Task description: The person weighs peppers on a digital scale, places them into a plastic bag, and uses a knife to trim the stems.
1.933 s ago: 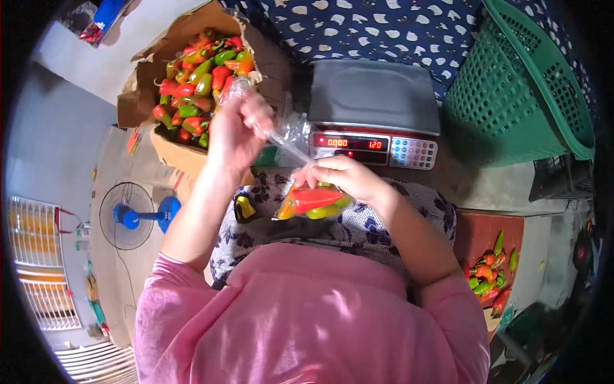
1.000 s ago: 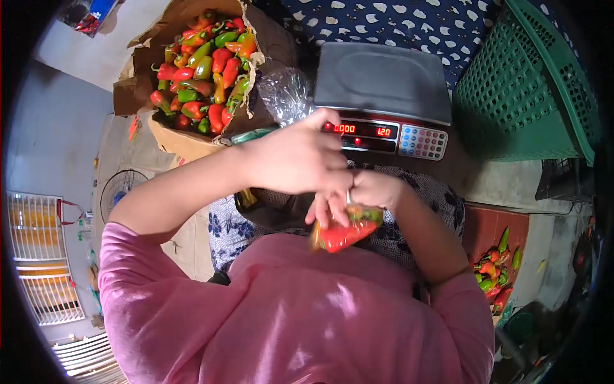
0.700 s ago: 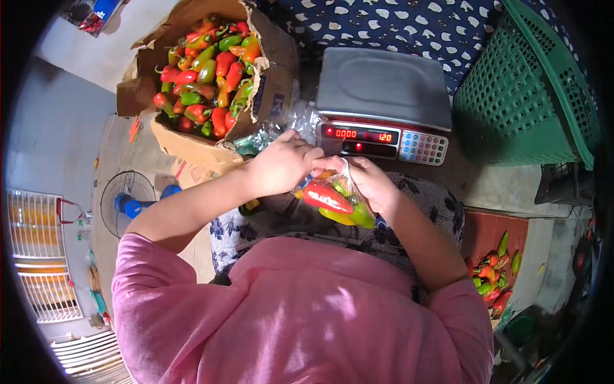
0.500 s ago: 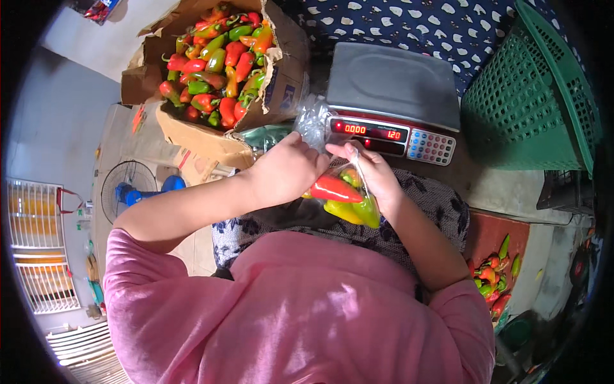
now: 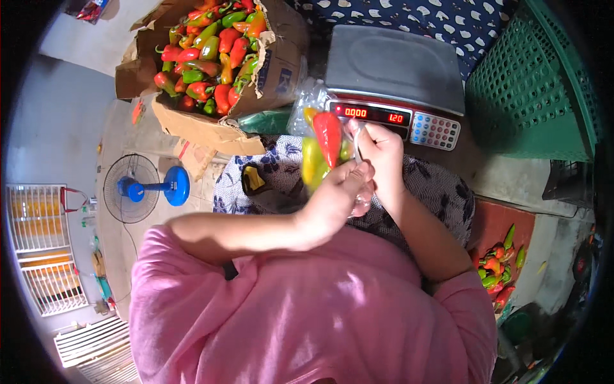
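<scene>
A clear plastic bag of peppers (image 5: pixel 311 160) is held up in front of the scale, with a red pepper (image 5: pixel 329 137) and yellow-green ones showing through it. My left hand (image 5: pixel 336 198) is closed round the gathered neck of the bag, on the side nearer my body. Close against it, my right hand (image 5: pixel 382 153) is closed too, thumb and forefinger pinching a pale strip of the plastic beside the peppers. The digital scale (image 5: pixel 396 70) stands just beyond, its grey pan bare and its red display lit. More crumpled clear bags (image 5: pixel 308 105) lie at its left side.
At the far left stands an open cardboard box (image 5: pixel 278 73) heaped with red, green and orange peppers. A green plastic basket (image 5: pixel 531 96) is at the right. Loose peppers (image 5: pixel 495 269) lie low on the right. A blue fan (image 5: pixel 176 185) stands on the left.
The bag has swung round, its peppers now pointing away from me and its neck toward me. My left hand has come down nearer my body; my right hand has turned and closed.
</scene>
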The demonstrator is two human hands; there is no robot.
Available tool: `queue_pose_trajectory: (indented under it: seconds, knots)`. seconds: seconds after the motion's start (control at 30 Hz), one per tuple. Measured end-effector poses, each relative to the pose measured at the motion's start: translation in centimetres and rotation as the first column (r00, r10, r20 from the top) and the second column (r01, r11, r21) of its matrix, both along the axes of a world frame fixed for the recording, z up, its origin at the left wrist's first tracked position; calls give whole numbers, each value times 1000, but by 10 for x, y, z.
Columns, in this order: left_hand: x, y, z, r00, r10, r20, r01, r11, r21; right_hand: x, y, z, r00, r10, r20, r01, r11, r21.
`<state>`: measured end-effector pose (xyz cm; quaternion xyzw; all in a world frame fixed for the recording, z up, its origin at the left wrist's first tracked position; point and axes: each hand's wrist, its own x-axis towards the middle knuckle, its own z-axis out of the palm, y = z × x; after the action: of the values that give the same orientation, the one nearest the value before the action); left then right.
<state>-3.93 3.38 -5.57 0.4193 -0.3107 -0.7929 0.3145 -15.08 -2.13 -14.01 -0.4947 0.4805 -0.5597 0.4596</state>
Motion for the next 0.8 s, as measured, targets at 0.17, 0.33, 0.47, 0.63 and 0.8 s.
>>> queue_pose_trajectory:
  seconds: [0.17, 0.33, 0.47, 0.63, 0.8]
  knots:
    - [-2, -8, -46, 959, 37, 283, 176, 702, -690, -15, 2, 24, 710, 121, 694, -373, 900, 225]
    - [42, -85, -42, 670, 488, 559, 731, -305, -611, -35, -17, 23, 573, 738, 358, -667, 673, -320]
    - [65, -104, -15, 580, 415, 700, 812, -225, -539, -36, -18, 38, 743, 668, 41, -655, 739, -160]
    - [64, -96, 24, 509, 473, 719, 858, -212, -468, -42, -26, 37, 883, 446, -147, -468, 857, -214]
    - [64, -96, 29, 468, 529, 708, 862, -95, -498, -28, -23, 47, 760, 73, -646, -369, 867, -336]
